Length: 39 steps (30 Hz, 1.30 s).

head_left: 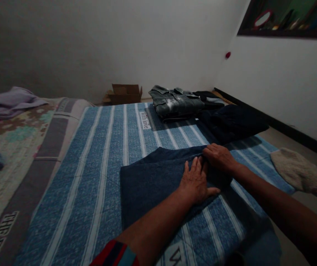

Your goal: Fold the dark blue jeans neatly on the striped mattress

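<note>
Head cam: dark blue cloth (150, 177) was laid on a striped blue mattress (92, 177) by white walls. Left hand (196, 183) was pressed flat, open; right hand (219, 157) was pinched on the cloth's edge.

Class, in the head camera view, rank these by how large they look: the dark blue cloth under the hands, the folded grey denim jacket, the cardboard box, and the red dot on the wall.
1. Dark blue cloth, though nearness to the camera enlarges it
2. Grey denim jacket
3. Cardboard box
4. Red dot
</note>
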Tool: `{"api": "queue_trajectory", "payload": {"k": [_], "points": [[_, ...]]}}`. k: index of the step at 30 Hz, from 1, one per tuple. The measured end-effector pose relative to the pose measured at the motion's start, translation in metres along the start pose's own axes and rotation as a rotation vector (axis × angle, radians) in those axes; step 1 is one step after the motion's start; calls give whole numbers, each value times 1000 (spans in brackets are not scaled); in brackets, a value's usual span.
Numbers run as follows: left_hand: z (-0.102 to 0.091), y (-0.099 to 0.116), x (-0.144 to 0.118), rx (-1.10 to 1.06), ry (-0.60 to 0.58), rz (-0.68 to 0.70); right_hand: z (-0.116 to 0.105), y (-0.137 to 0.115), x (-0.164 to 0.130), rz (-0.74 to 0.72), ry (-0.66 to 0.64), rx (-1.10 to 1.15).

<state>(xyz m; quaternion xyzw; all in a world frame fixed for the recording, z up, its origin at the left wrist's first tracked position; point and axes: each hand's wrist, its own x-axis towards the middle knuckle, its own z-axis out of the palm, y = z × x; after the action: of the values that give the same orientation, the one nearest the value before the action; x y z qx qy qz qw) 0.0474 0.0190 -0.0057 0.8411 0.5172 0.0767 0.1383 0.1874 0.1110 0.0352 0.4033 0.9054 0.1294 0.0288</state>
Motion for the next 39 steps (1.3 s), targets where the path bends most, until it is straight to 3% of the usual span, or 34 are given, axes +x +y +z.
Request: {"api": "queue_trajectory", "payload": {"k": [3,5,8,10,17,22,30,39], "points": [[-3,0,1,-7,-34,-16,-5,-8,-6,47,39,-1],[-5,0,1,-21,-57,-16,-8,-21,-14,57,134,47],[-8,0,0,-3,-96,37,-5,-45,-27,-46,320,258],[-7,0,-1,37,-101,72,4,-56,-33,-83,376,406],[-1,0,1,13,6,55,36,-51,-31,-13,245,454],[-4,-2,3,-5,-54,51,38,-49,-30,5,259,463],[-25,-10,-9,-15,-224,18,35,-54,-29,7,242,412],[-21,-14,-16,42,-224,-45,37,-59,-31,8,252,331]]}}
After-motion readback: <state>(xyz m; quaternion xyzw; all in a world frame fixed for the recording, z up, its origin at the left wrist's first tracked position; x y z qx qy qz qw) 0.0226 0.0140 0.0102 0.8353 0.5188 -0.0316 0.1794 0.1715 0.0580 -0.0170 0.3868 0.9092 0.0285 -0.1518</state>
